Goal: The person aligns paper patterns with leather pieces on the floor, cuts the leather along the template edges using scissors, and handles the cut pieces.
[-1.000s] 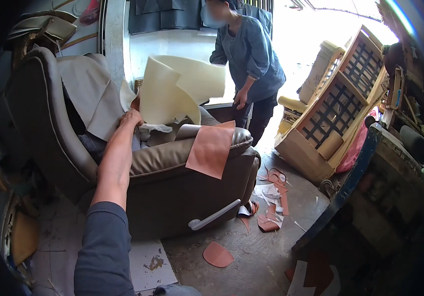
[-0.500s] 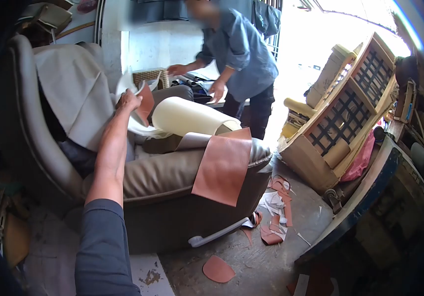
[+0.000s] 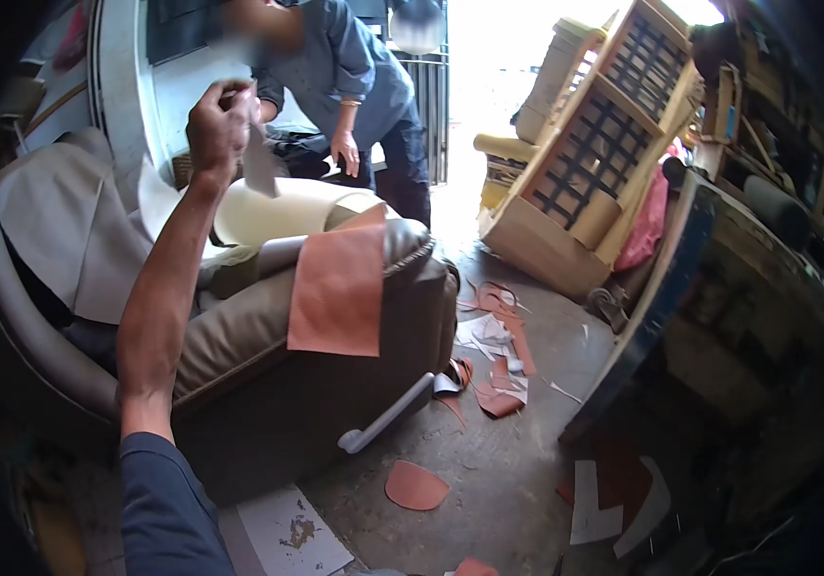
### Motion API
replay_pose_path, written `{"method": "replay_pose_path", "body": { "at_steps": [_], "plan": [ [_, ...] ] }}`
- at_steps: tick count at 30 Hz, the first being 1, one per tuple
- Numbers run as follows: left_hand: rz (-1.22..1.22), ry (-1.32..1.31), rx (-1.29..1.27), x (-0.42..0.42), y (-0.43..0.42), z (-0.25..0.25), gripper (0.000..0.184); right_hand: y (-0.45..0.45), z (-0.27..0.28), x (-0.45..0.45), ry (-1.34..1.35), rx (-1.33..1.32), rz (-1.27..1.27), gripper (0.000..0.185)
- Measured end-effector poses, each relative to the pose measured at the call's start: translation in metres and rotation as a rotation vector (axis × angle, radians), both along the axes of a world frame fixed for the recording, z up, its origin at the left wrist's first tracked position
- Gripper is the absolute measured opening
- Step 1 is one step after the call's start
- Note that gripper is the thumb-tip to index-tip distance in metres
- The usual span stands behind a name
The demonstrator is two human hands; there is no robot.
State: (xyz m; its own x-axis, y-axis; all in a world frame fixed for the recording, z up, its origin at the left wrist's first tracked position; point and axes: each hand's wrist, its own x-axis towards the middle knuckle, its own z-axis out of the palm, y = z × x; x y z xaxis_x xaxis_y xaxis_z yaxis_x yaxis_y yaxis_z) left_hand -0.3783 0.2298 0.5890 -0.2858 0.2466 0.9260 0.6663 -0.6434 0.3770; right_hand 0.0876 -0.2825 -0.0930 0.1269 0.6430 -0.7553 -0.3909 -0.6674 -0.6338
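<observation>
My left hand (image 3: 217,134) is raised over the brown armchair (image 3: 229,336), fingers closed on the edge of a small leather piece (image 3: 260,165) that hangs down. Below and behind it, a roll of cream foam sheet (image 3: 273,213) lies on the chair. A reddish-brown leather sheet (image 3: 338,293) is draped over the chair's padded arm. Grey material (image 3: 71,216) covers part of the backrest at the left. My right hand is not in view.
A person (image 3: 359,96) leans over behind the chair. Leather scraps (image 3: 500,346) and a rounded piece (image 3: 417,485) lie on the floor. A wooden sofa frame (image 3: 585,163) stands tilted at the right, behind a dark, blue-edged panel (image 3: 666,278).
My left hand has picked up a leather piece from the chair and lifted it. The foam sheet, upright earlier, now lies rolled on the chair. The view has shifted right.
</observation>
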Motion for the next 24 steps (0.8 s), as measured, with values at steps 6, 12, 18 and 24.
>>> {"method": "replay_pose_path", "body": {
  "at_steps": [6, 12, 18, 24],
  "plan": [
    [-1.012, 0.018, -0.107, 0.205, -0.155, -0.021, 0.022, -0.009, 0.034, -0.001, -0.105, 0.081, 0.002, 0.031],
    [-1.283, -0.097, -0.481, 0.300, -0.234, -0.189, 0.014, -0.027, 0.104, 0.023, -0.343, 0.179, -0.152, 0.030],
    [-1.165, -0.346, -1.528, 0.327, -0.279, -0.511, 0.015, -0.113, 0.127, 0.116, -0.895, 0.098, -0.654, 0.029],
    [-0.575, 0.566, -1.342, 0.300, -0.321, -0.603, 0.039, -0.087, 0.193, 0.110, -0.692, 0.303, -0.828, 0.022]
  ]
}}
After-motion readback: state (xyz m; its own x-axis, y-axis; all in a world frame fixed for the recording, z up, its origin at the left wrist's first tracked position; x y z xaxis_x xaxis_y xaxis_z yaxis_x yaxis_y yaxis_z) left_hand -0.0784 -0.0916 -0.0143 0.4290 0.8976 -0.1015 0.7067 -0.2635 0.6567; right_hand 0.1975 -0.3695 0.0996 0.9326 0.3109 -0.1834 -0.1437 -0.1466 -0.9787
